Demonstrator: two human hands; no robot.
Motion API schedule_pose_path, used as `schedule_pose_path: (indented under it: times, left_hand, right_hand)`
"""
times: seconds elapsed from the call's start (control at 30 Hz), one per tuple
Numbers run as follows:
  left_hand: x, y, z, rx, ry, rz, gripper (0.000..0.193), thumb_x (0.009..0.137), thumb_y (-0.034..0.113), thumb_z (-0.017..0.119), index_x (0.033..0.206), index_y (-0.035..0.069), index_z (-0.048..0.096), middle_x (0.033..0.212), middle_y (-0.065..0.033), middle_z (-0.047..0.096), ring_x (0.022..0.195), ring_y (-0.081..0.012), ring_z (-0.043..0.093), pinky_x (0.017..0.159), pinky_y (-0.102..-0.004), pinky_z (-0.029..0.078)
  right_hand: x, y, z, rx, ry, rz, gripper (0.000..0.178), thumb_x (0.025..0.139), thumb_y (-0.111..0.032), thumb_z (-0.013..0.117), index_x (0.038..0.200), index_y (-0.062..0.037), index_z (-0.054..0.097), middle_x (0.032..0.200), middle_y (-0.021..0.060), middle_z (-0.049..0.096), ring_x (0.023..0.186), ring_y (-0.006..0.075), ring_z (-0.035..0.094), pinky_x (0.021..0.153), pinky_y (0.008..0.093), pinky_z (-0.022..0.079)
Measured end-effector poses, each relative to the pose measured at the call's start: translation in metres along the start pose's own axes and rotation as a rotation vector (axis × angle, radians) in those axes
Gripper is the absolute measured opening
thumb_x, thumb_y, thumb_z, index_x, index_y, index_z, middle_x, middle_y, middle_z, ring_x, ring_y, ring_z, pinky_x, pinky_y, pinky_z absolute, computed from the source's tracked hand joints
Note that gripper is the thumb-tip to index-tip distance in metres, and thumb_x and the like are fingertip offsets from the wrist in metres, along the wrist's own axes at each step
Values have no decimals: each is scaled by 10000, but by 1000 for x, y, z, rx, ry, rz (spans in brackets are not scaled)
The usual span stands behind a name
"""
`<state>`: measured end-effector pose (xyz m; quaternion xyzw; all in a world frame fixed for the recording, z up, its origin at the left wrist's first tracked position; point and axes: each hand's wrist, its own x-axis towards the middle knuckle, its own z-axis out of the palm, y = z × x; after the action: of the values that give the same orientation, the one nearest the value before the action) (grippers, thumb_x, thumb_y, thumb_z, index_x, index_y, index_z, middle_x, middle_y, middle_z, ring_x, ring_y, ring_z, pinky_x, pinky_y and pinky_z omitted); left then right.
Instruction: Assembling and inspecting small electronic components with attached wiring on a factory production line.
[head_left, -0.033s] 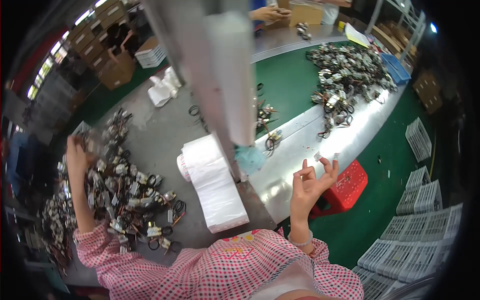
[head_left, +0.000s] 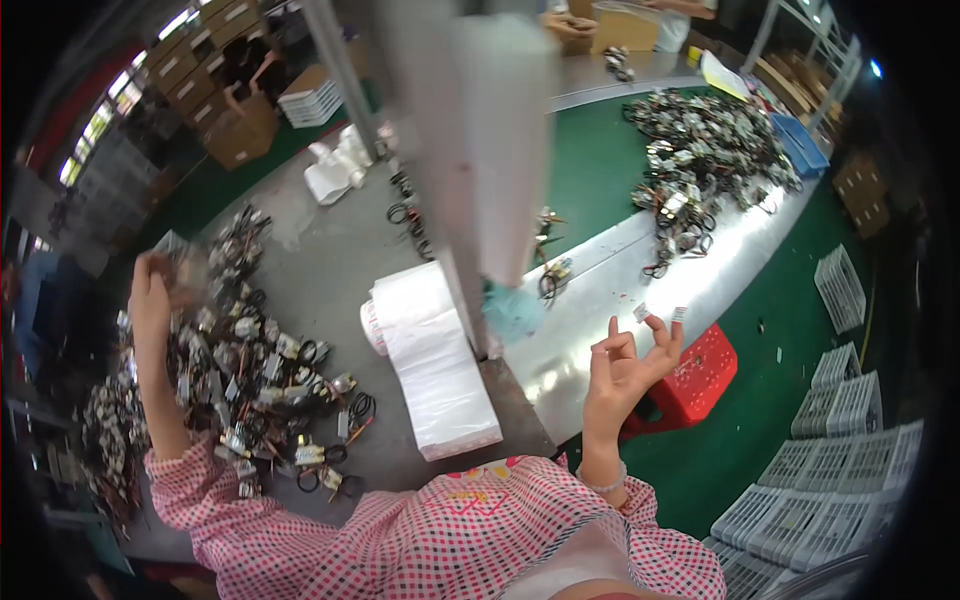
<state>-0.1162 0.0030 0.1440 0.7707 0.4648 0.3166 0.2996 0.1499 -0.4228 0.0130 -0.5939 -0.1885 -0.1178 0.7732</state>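
Observation:
My left hand (head_left: 152, 295) reaches over a heap of small wired parts with black cables (head_left: 275, 385) on the left of the grey table. Its fingers are bent together beside a blurred, pale brownish shape (head_left: 188, 278) that I cannot make out. My right hand (head_left: 622, 385) is raised at the right, above the table's edge, fingers apart and partly curled. Small white labels (head_left: 679, 314) stick to two of its fingertips. Between the hands lies a roll of clear plastic bags (head_left: 445, 375), its flat strip running toward me.
A blurred upright post (head_left: 450, 180) rises mid-table, with a turquoise cloth (head_left: 512, 310) at its foot. Far right is a larger heap of wired parts (head_left: 700, 150) near a blue tray (head_left: 798, 145). A red stool (head_left: 700, 370) and white crates (head_left: 840, 450) stand right. Another person's hands (head_left: 570, 25) show far off.
The whole view has shifted slightly, so the post and the far table sit more to the right. Both hands keep nearly the same pose, and the labels stay on the right fingertips.

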Motion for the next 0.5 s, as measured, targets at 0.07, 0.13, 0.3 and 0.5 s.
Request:
schedule_pose_path:
  times: [0.07,0.13,0.3,0.5]
  left_hand:
    - [-24,43,8,-357,-128,112,304,882,29,302,1153,35,440,1124,-104,502,911,-221,615,755,-246,502]
    - [-50,87,33,-529,-160,109,356,805,-22,292,1121,16,452,1069,-127,544,923,-232,604,775,-272,501]
    - [-102,122,47,-797,-360,240,344,773,-57,346,1099,-13,450,1247,-223,458,1020,-296,562,833,-301,506]
    - [-144,145,80,-514,-529,899,336,763,90,458,1051,-64,539,1267,-288,413,1150,-357,473,904,-398,429]
  right_hand:
    - [-3,-9,8,6,-33,-17,830,691,142,496,1352,-116,65,1244,107,256,711,112,492,999,472,331]
    - [-3,-11,16,-12,-50,-188,826,694,131,495,1348,-111,51,1249,109,256,706,125,494,990,477,346]
    - [-4,-38,45,-23,-157,-427,834,686,128,482,1338,-103,16,1252,141,248,783,219,558,904,484,429]
    - [-4,-88,52,58,-507,-419,954,681,105,517,1358,-122,-115,1290,172,213,861,351,573,750,430,503]
